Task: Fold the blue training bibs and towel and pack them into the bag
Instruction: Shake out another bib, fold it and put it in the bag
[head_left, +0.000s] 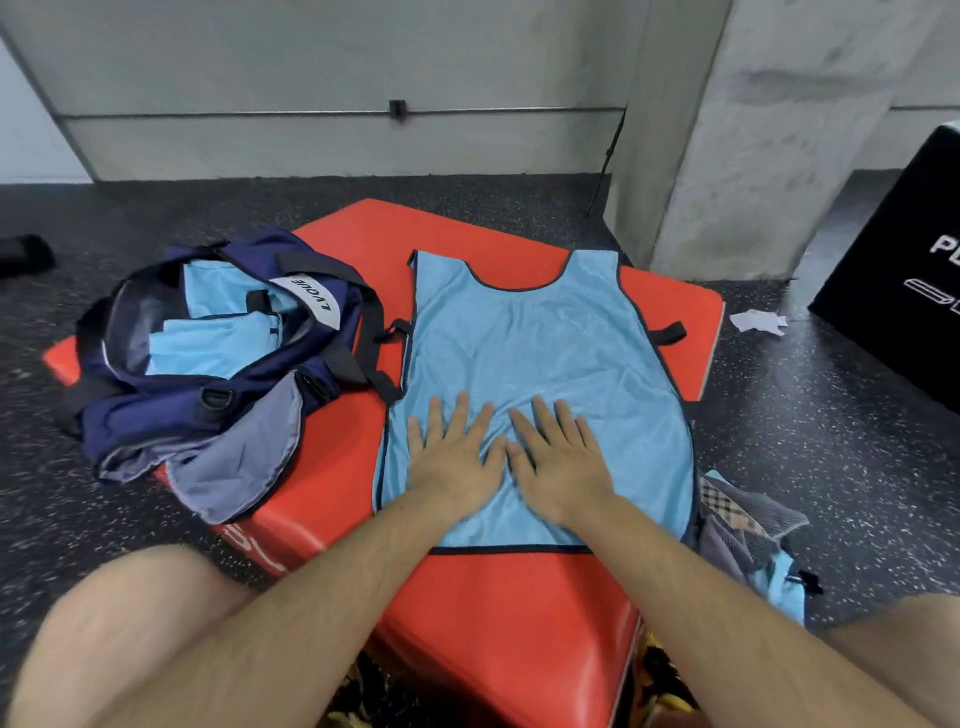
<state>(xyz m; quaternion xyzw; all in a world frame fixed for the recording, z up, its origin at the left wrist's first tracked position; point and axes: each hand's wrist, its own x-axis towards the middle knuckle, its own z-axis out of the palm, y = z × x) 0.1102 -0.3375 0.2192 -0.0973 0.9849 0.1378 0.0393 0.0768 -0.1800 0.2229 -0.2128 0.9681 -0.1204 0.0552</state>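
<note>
Pressing side by side, the left hand (457, 462) and the right hand (558, 462) lie palm-down on the lower half of a light blue training bib (535, 343). Their fingers are straight and spread, gripping nothing, and the thumbs nearly touch. The bib is laid out flat and unfolded on a red padded block (509, 613), its neck opening pointing away from the person and its dark-trimmed hem nearest them. To the left, on the same block and partly hanging over its edge, sits a navy bag (218, 405) with its top open and its grey lining flopped outward. Folded light blue bibs (208, 343) already lie inside it. On the right edge of the block, just beside the spread bib, a heap of grey and checked cloth (748, 519) spills toward the speckled dark floor (831, 441), with another bit of light blue fabric (784, 592) at its near end. Farther right stand a black box (904, 291) and a scrap of white paper (758, 321).
</note>
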